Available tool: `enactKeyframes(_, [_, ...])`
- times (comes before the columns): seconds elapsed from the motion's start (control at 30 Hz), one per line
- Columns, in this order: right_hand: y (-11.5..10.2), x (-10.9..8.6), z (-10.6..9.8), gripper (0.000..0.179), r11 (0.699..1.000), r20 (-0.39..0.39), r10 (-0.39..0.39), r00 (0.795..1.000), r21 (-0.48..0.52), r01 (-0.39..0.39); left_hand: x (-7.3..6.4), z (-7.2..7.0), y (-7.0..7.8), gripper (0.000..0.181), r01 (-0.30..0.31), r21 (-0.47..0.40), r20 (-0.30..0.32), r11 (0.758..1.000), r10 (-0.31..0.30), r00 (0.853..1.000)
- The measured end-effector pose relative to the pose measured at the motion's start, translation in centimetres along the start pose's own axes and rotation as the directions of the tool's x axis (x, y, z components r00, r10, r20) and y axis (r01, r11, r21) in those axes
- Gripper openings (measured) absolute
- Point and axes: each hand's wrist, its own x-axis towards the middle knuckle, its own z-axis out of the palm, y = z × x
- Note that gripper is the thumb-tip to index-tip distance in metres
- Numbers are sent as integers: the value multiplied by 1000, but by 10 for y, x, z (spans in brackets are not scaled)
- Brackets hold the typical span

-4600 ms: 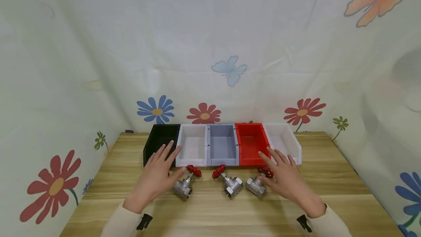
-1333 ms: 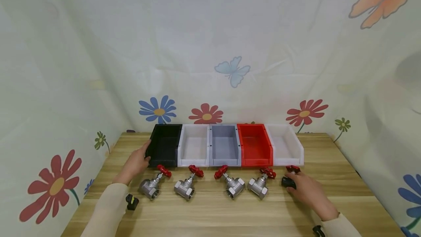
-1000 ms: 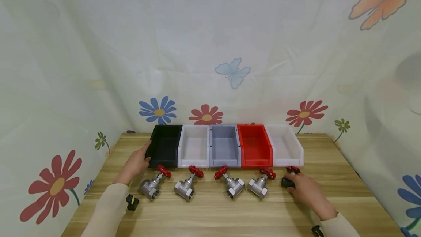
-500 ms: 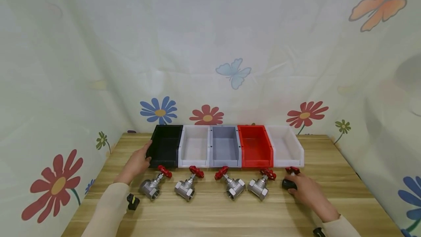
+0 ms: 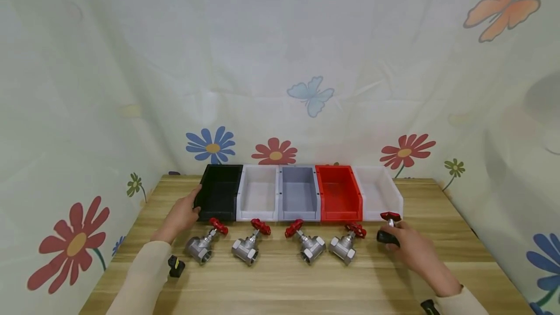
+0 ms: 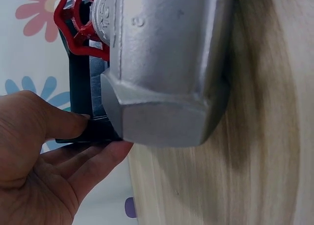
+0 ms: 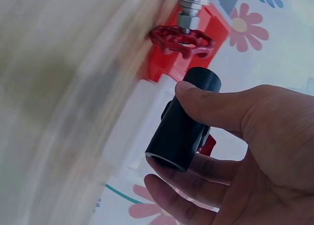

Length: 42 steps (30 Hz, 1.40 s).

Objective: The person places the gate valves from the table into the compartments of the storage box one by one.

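The black valve [image 5: 387, 238], pinched by the right hand [image 5: 411, 249], is newly raised near the rightmost bin [image 5: 375, 194], seemingly freed for carrying, the black bin [image 5: 220, 192] pinched by the left hand [image 5: 177, 216].

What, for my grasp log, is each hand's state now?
Left hand: gripping the black rectangular plastic bin.
Right hand: holding the black cylindrical valve with red handwheel.
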Motion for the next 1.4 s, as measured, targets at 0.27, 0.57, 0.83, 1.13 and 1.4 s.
enactKeyframes(0.27, [1,4,-13,38,997,-76,-73,994,-35,71,0,-1,0,73,-3,2,4,1000,3,1000])
enactKeyframes(0.57, [7,13,-26,39,988,-166,-152,974,-63,143,0,0,-1,74,4,0,9,1000,-4,1000])
enactKeyframes(0.83, [11,22,-36,41,984,-145,-172,974,-73,163,1,2,-2,73,-1,14,-7,1000,1,1000])
enactKeyframes(1.13, [15,35,-40,40,984,-145,-170,975,-84,159,1,1,1,72,-8,26,-15,1000,9,1000])
enactKeyframes(1.4, [20,50,-39,39,982,-118,-172,978,-94,161,1,1,1,73,7,10,11,1000,-7,1000])
